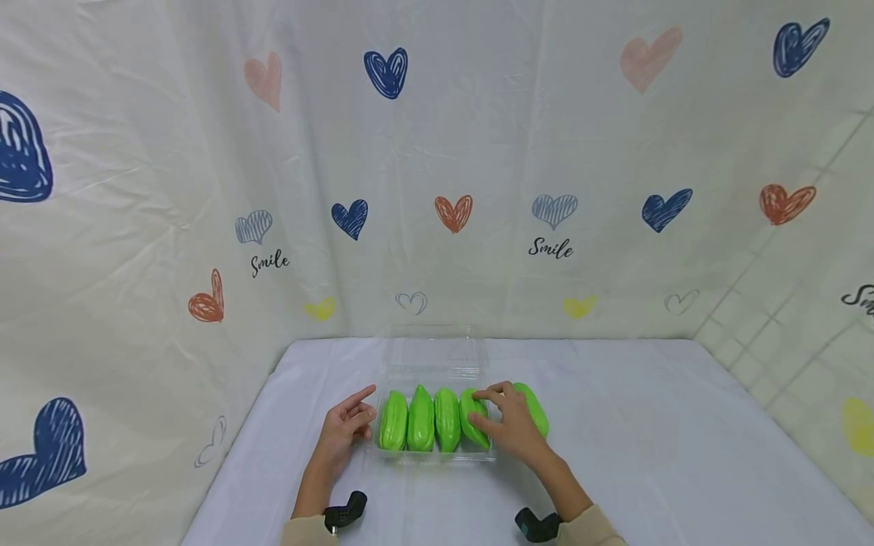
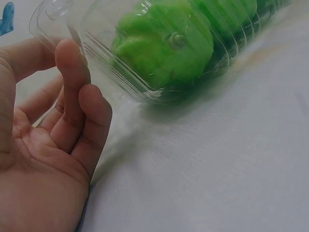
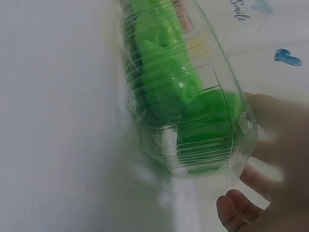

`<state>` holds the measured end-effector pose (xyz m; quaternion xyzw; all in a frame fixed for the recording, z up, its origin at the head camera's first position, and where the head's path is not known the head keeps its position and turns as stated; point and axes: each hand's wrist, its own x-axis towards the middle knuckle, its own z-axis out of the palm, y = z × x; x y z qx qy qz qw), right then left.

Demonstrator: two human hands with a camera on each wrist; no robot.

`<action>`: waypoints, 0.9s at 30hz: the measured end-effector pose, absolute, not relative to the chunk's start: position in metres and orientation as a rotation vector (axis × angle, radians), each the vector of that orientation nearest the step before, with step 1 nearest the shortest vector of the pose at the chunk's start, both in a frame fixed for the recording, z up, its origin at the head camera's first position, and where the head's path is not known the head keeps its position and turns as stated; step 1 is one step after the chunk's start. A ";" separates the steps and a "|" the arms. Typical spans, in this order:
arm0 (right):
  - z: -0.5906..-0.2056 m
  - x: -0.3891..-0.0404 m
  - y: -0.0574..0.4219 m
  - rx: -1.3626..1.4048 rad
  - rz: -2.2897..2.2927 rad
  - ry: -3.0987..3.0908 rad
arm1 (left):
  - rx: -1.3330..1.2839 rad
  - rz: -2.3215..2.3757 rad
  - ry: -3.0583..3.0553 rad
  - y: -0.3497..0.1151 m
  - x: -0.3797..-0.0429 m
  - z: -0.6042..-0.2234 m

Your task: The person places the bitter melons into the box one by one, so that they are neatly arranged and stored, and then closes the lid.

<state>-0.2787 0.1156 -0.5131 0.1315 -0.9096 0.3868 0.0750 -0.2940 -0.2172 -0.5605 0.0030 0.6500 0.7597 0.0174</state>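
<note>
A hinged clear plastic box (image 1: pixel 437 457) stands on the table with its lid (image 1: pixel 437 353) folded back. Inside is a row of glossy green ridged fruits (image 1: pixel 420 421), shaped like star fruit. My right hand (image 1: pixel 515 425) reaches over the box's right side, thumb and index finger pinching the rightmost fruit (image 1: pixel 471 417) in the row. In the right wrist view its other fingers (image 3: pixel 256 181) stay outside the wall. At the left side, my left hand (image 1: pixel 344 425) holds its fingers loosely bent, fingertips right at the rim. The left wrist view shows a fruit's stem end (image 2: pixel 177 39) through the plastic.
Another green fruit (image 1: pixel 532 409) lies on the table to the right of the box, partly behind my right hand. White cloth covers the table (image 1: pixel 649 440). A white curtain (image 1: pixel 492 152) printed with hearts hangs behind it and along both sides.
</note>
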 end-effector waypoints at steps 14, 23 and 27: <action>-0.515 -0.279 0.114 0.396 1.089 -2.740 | -0.011 2.360 2.014 -0.217 -0.295 -0.560; -0.516 -0.280 0.115 0.432 1.068 -2.747 | 0.004 2.357 2.019 -0.217 -0.295 -0.561; -0.516 -0.279 0.115 0.436 1.076 -2.742 | 0.011 2.359 2.012 -0.217 -0.295 -0.561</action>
